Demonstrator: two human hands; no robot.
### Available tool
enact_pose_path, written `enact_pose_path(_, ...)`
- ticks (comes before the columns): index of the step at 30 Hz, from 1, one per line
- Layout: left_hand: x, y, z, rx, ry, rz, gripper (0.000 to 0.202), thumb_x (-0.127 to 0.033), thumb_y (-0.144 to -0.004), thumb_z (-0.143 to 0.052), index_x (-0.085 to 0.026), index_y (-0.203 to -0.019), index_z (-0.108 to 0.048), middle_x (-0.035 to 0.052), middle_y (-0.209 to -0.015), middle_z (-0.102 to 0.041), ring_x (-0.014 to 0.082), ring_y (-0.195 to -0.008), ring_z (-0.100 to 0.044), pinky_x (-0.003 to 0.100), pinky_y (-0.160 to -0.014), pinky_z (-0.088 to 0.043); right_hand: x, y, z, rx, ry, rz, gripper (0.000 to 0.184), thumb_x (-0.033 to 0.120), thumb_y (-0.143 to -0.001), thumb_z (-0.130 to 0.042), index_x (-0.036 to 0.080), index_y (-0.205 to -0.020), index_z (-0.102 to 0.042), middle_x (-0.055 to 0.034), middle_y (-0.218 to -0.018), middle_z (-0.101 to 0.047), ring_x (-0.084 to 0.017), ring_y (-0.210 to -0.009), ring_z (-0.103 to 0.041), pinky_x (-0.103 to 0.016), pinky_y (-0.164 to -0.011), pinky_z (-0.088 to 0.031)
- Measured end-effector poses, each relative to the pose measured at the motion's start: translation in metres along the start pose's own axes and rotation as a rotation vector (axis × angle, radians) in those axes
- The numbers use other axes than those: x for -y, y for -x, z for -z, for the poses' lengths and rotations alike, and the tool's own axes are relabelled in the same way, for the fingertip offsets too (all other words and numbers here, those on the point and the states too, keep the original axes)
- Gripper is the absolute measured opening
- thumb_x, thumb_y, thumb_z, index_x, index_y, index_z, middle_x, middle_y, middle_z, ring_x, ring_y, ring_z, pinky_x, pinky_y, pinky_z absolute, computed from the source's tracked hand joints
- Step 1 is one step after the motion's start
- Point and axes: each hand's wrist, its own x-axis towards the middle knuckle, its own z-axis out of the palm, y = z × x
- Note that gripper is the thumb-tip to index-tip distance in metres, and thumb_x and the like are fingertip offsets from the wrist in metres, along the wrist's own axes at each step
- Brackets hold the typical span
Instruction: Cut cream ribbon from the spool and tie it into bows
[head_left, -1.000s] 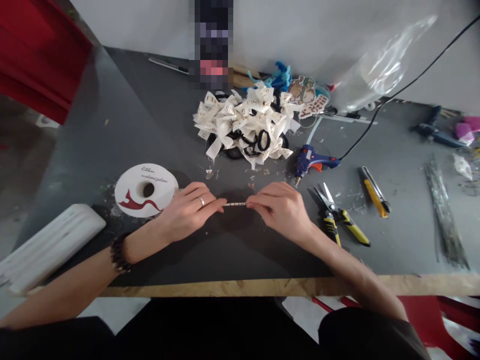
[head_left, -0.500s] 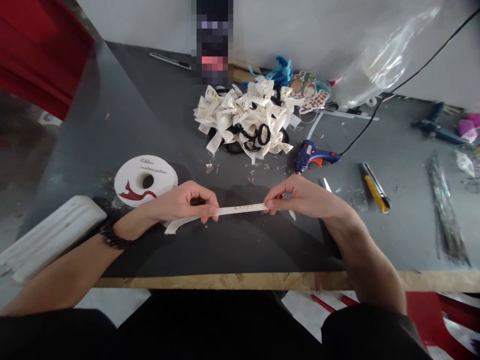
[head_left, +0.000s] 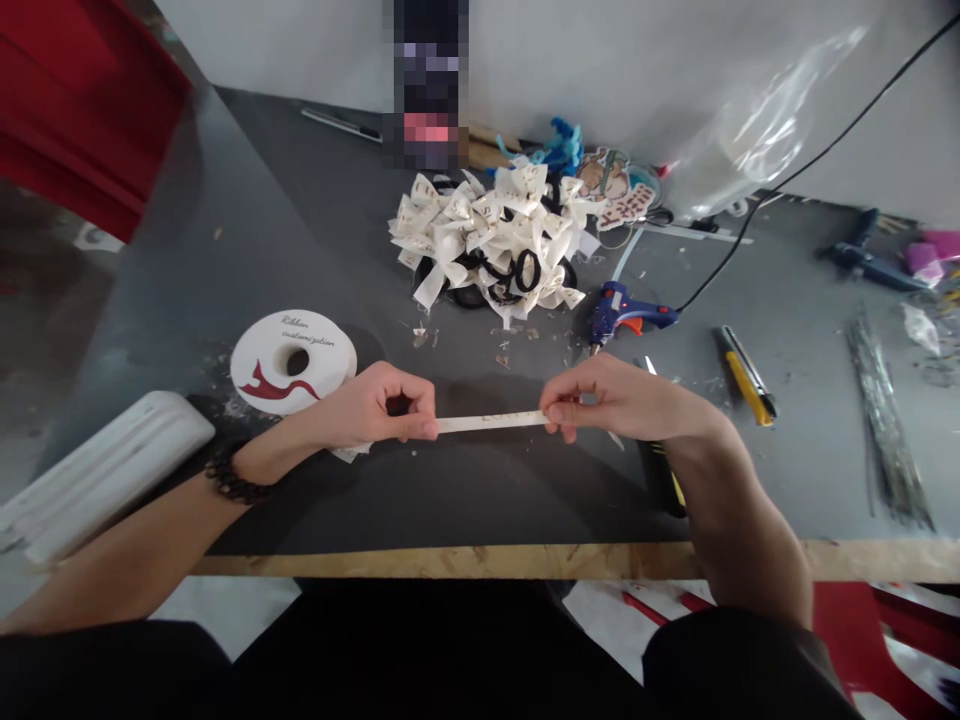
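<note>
A strip of cream ribbon point(head_left: 491, 420) with printed letters is stretched nearly level between my two hands, above the grey table. My left hand point(head_left: 386, 405) pinches it between thumb and forefinger. At the strip's other end my right hand point(head_left: 592, 395) grips it with thumb and fingertips. Behind my left wrist lies a white ribbon spool point(head_left: 259, 350) with writing on its face. A short ribbon tail point(head_left: 351, 452) pokes out beneath my left hand. Beyond my hands is a heap of cream ribbon bows point(head_left: 480, 220) mixed with black hair ties point(head_left: 527, 270).
A blue glue gun point(head_left: 626, 312) rests just beyond my right hand, its black cord running up right. Scissors point(head_left: 667, 480) lie partly under my right forearm. A yellow utility knife point(head_left: 750, 385) and wire bundle point(head_left: 889, 420) lie rightward; a white box-like object point(head_left: 112, 470) is at left.
My right hand has shifted slightly right, and the ribbon between my hands is longer and tauter. The tail under my left hand shows less.
</note>
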Motion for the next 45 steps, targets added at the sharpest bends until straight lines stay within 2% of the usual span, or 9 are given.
enact_pose_path(6,0.004,0.001,0.0,-0.183,-0.106,-0.017,0.031,-0.036,-0.091,-0.081,-0.017,-0.071,-0.067,-0.0021,-0.062,-0.057,0.0098,-0.059,-0.049,0.023,-0.056,-0.034,-0.004,-0.002,0.0,0.084,-0.057,0.028,0.039,0.046,-0.108,-0.052,0.019,-0.087,-0.072,0.0005,-0.069,-0.074,-0.011,-0.061,-0.061,-0.025,-0.06,-0.039)
enact_pose_path(11,-0.001,0.003,0.008,0.021,-0.101,-0.011,0.02,-0.035,-0.099,-0.072,-0.02,-0.088,-0.08,0.0041,-0.073,-0.076,0.0144,-0.07,-0.07,0.022,-0.066,-0.049,-0.009,0.001,0.006,0.086,-0.105,0.047,0.034,0.048,-0.105,-0.061,0.02,-0.093,-0.076,-0.0009,-0.077,-0.078,-0.012,-0.066,-0.063,-0.026,-0.062,-0.04)
enact_pose_path(18,-0.015,0.004,0.012,0.331,0.015,0.038,0.018,-0.033,-0.098,-0.074,-0.02,-0.086,-0.08,0.0061,-0.072,-0.079,0.0158,-0.068,-0.074,0.021,-0.063,-0.052,-0.012,0.008,0.018,0.082,-0.152,0.076,0.03,0.047,-0.101,-0.067,0.022,-0.093,-0.079,-0.0029,-0.084,-0.079,-0.017,-0.079,-0.073,-0.03,-0.074,-0.05)
enact_pose_path(27,0.001,0.004,0.006,0.234,0.267,-0.062,0.018,-0.037,-0.096,-0.076,-0.02,-0.099,-0.085,0.0114,-0.069,-0.078,0.0197,-0.065,-0.073,0.028,-0.062,-0.056,-0.026,0.001,0.017,0.087,-0.19,0.107,0.025,0.044,-0.095,-0.078,0.021,-0.095,-0.085,-0.0027,-0.079,-0.075,-0.013,-0.071,-0.063,-0.026,-0.062,-0.042)
enact_pose_path(32,0.006,-0.003,-0.011,0.006,0.594,-0.323,0.024,-0.045,-0.093,-0.08,-0.024,-0.08,-0.083,0.006,-0.061,-0.074,0.0171,-0.058,-0.069,0.03,-0.066,-0.057,-0.017,-0.009,-0.006,0.047,-0.452,0.469,0.017,0.036,-0.092,-0.085,0.02,-0.094,-0.087,-0.0045,-0.073,-0.075,-0.014,-0.074,-0.06,-0.026,-0.069,-0.045)
enact_pose_path(35,0.002,-0.005,-0.011,0.142,0.598,-0.328,0.023,-0.041,-0.095,-0.077,-0.025,-0.08,-0.083,0.0077,-0.065,-0.076,0.0216,-0.065,-0.075,0.033,-0.068,-0.06,-0.015,-0.016,-0.019,-0.068,-0.635,0.638,0.014,0.035,-0.091,-0.086,0.022,-0.089,-0.087,-0.0046,-0.07,-0.074,-0.016,-0.078,-0.06,-0.028,-0.07,-0.045)
enact_pose_path(38,-0.006,-0.004,-0.004,0.305,0.47,-0.26,0.026,-0.044,-0.098,-0.073,-0.026,-0.084,-0.086,0.0123,-0.075,-0.081,0.0257,-0.075,-0.078,0.037,-0.074,-0.062,-0.016,-0.015,-0.016,-0.129,-0.655,0.621,0.01,0.037,-0.091,-0.085,0.027,-0.089,-0.087,-0.0031,-0.07,-0.074,-0.016,-0.074,-0.061,-0.028,-0.067,-0.046)
enact_pose_path(41,-0.012,-0.003,0.0,0.322,0.323,-0.217,0.02,-0.045,-0.09,-0.082,-0.028,-0.08,-0.088,0.0144,-0.076,-0.08,0.028,-0.082,-0.077,0.038,-0.077,-0.062,-0.019,-0.007,-0.003,0.028,-0.527,0.554,0.012,0.039,-0.093,-0.083,0.028,-0.092,-0.088,-0.0046,-0.071,-0.077,-0.018,-0.074,-0.065,-0.031,-0.07,-0.049)
enact_pose_path(45,-0.007,-0.002,-0.003,0.201,0.377,-0.232,0.013,-0.038,-0.082,-0.09,-0.028,-0.077,-0.087,0.0095,-0.06,-0.072,0.0221,-0.066,-0.07,0.033,-0.063,-0.057,-0.02,0.002,0.006,0.215,-0.421,0.424,0.014,0.036,-0.092,-0.084,0.025,-0.098,-0.088,-0.0061,-0.072,-0.078,-0.018,-0.077,-0.065,-0.028,-0.069,-0.05)
